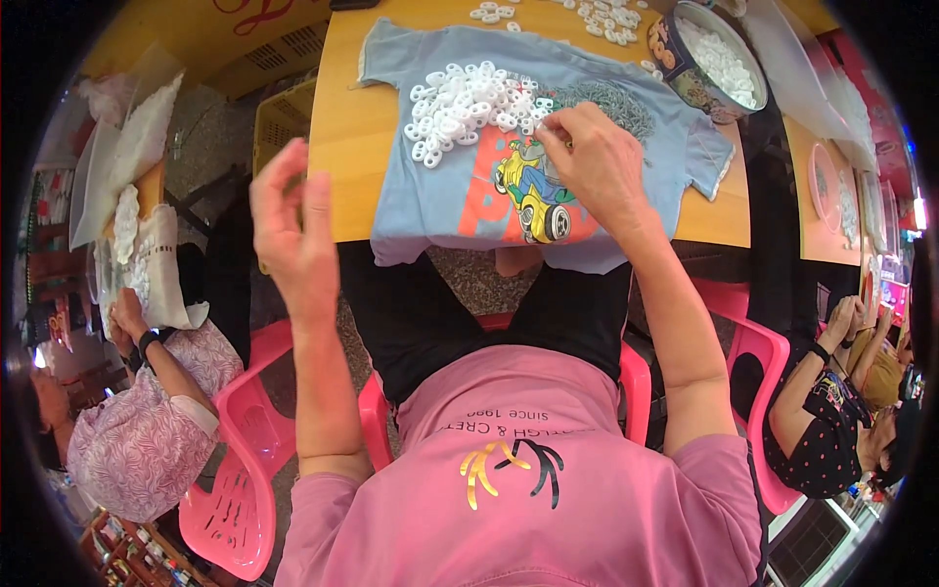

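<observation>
A light blue T-shirt (421, 201) with a printed cartoon vehicle lies spread over the wooden table (342, 137). On it sits a heap of small white oval plastic pieces with holes (460, 110). Beside that heap, to the right, is a pile of thin grey metal-looking bits (621, 103), too small to name. My right hand (599, 161) is over the shirt between the two piles, thumb and forefinger pinched at the edge of the white pieces; what they grip is hidden. Off the table's left edge, my left hand (293, 220) is raised with fingers apart, holding nothing visible.
A round tin (675, 73) full of white pieces stands at the far right of the table. More white pieces (608, 18) lie along the far side. Pink chairs (235, 489) flank me, with a co-worker (147, 430) at left and others (831, 421) at right.
</observation>
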Demonstrator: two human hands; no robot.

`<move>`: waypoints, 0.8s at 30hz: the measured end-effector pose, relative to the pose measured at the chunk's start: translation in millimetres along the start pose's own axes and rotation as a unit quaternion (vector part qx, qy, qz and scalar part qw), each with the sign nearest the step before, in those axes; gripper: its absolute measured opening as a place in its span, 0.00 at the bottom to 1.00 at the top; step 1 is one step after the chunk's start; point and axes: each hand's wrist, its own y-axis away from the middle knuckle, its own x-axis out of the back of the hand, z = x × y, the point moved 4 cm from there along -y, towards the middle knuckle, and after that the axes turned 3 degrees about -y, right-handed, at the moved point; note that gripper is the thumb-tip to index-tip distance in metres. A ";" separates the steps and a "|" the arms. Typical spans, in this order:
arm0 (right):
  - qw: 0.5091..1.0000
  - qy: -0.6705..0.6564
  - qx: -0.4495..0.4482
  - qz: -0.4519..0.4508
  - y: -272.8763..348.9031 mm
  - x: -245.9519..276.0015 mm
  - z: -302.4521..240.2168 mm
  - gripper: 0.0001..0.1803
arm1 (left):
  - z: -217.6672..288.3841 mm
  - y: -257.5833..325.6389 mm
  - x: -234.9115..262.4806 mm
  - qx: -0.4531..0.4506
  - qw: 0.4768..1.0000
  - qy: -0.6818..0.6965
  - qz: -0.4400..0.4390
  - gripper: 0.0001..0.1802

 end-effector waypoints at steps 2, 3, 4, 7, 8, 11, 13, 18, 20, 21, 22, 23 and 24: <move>1.000 -0.001 -0.007 -0.003 -1.7 0.7 2.9 0.09 | 10.5 13.1 -20.3 0.020 0.997 0.029 -0.063 0.13; 1.000 -0.028 0.002 0.012 -0.5 1.8 7.3 0.09 | 11.9 19.5 -33.7 0.039 0.992 0.067 -0.098 0.13; 0.998 -0.056 0.011 0.026 0.4 3.7 9.4 0.10 | 13.3 26.4 -46.2 0.058 0.984 0.104 -0.132 0.12; 0.913 -0.365 -0.163 -0.077 8.5 -2.8 19.8 0.10 | 21.2 42.2 -80.2 0.102 0.961 0.156 -0.203 0.10; 0.913 -0.366 -0.163 -0.077 10.7 3.8 15.1 0.10 | 26.5 45.4 -89.1 0.107 0.955 0.178 -0.210 0.09; 0.755 -0.579 -0.272 -0.142 27.3 10.4 0.6 0.10 | 26.0 48.5 -110.4 0.082 0.955 0.191 -0.211 0.10; 0.637 -0.693 -0.311 -0.131 36.9 8.2 -7.2 0.09 | 30.9 50.5 -120.2 0.050 0.960 0.200 -0.189 0.10; 0.610 -0.723 -0.302 -0.117 55.2 4.5 -18.2 0.08 | 37.0 56.3 -129.1 0.033 0.965 0.196 -0.173 0.09; 0.659 -0.698 -0.273 -0.069 59.1 4.7 -18.3 0.08 | 38.3 57.1 -128.8 0.015 0.967 0.191 -0.170 0.08; 0.663 -0.697 -0.263 -0.072 60.1 5.7 -19.0 0.08 | 36.8 58.5 -127.5 0.058 0.961 0.206 -0.178 0.08; 0.664 -0.696 -0.265 -0.066 61.7 6.1 -19.4 0.08 | 34.9 60.4 -126.2 0.102 0.952 0.219 -0.186 0.07; 0.683 -0.681 -0.256 -0.067 62.9 6.6 -20.1 0.08 | 32.3 62.0 -126.1 0.142 0.942 0.238 -0.191 0.06; 0.702 -0.665 -0.246 -0.068 64.1 7.0 -20.5 0.08 | 33.2 62.2 -124.9 0.142 0.940 0.240 -0.196 0.06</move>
